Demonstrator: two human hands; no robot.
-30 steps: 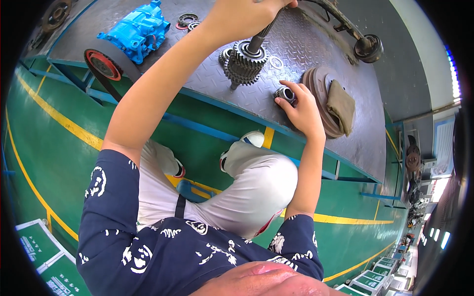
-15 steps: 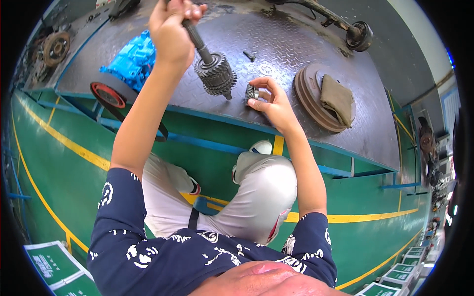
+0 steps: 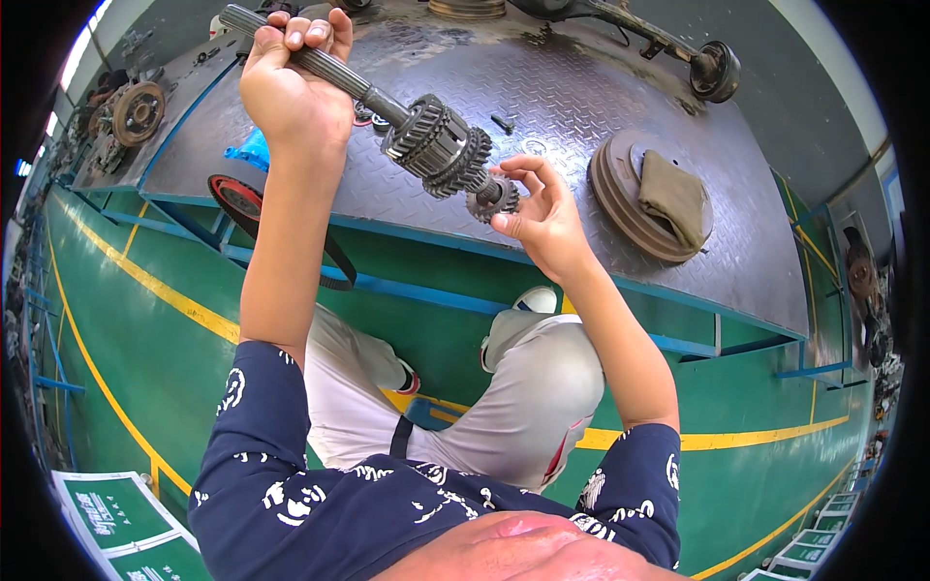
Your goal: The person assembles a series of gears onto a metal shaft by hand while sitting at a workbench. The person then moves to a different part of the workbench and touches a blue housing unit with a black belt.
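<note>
My left hand [image 3: 295,102] is closed round the splined upper part of a geared transmission shaft [image 3: 436,143], held slantwise above the metal table, its lower end toward the right. Several dark toothed gears are stacked along that end. With thumb and fingertips, my right hand [image 3: 550,218] grips a small gear [image 3: 492,200] at the shaft's lower tip. The two pieces meet there; how far the gear sits over the tip I cannot tell.
On the patterned steel table [image 3: 426,215] lie a grooved rusty disc [image 3: 620,218] with a folded brown cloth [image 3: 673,198], a small dark bolt [image 3: 502,124] and a long axle [image 3: 644,41]. A blue housing [image 3: 254,150] and a belt pulley [image 3: 235,197] are left, partly behind my forearm.
The shaft has swung from steep to slanting, its lower end moving right to the small gear. My right hand holds that gear against the tip. The view has shifted slightly.
</note>
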